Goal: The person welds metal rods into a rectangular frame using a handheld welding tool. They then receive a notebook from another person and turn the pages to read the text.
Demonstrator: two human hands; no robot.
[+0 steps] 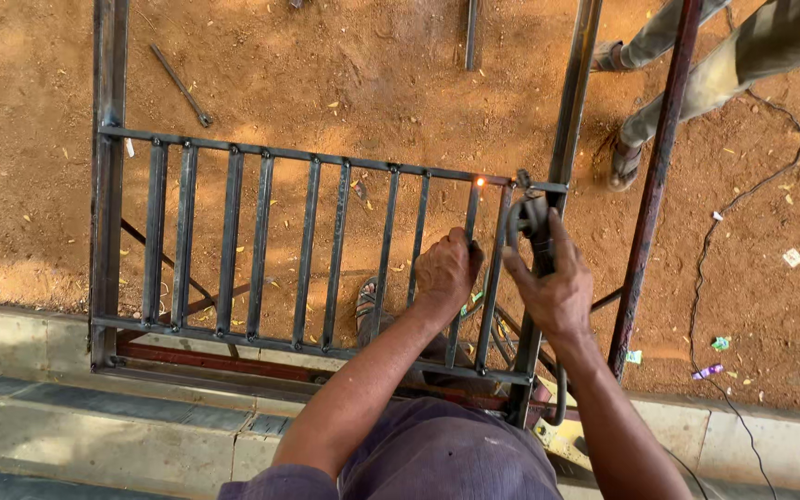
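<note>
Left hand point(446, 268) clenched round an upright bar of the steel grille point(233, 241), right hand point(553, 287) grasping a welding holder point(528, 218), orange glow point(480, 182) at the top rail

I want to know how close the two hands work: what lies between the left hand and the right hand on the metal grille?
In the head view, one upright bar of the grille stands between the left hand and the right hand, which holds the welding holder.

Sunlit red dirt ground point(344, 65) (litter-strewn) meets a grey stone kerb point(94, 417).
</note>
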